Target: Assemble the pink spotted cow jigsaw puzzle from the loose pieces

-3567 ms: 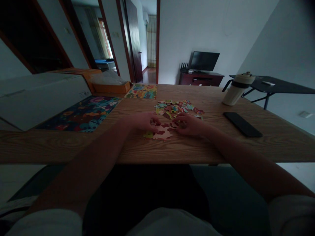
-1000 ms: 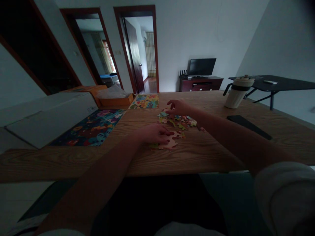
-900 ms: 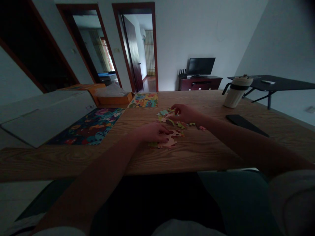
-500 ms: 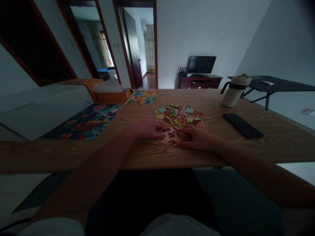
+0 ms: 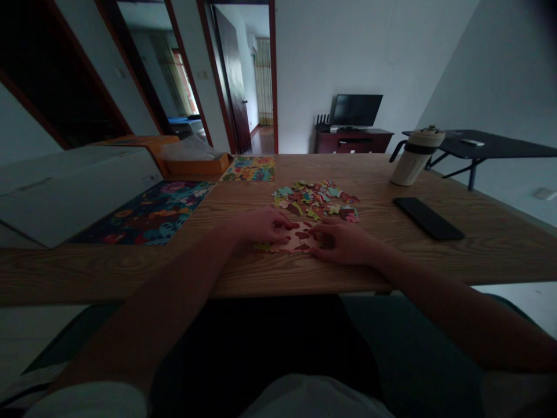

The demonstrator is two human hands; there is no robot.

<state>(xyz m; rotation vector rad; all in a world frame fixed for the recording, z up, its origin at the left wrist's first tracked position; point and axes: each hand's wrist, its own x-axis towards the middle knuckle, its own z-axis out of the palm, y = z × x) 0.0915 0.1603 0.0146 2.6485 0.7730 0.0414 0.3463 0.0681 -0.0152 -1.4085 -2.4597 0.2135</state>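
Bending over a joined patch of pink-and-brown jigsaw, 2 bare hands meet it from either side on the wooden table. The left hand lies at its left part, thumb and forefinger a little apart, their tips on the surface. The right hand curves around the right end — thumb at the near side, fingers at the far side — and I cannot tell whether they pinch a piece. Just beyond the patch lies a heap of loose pieces. A black phone lies flat to the right, with a cream flask standing behind it. On the left, a dark floral sheet lies beside a white box.
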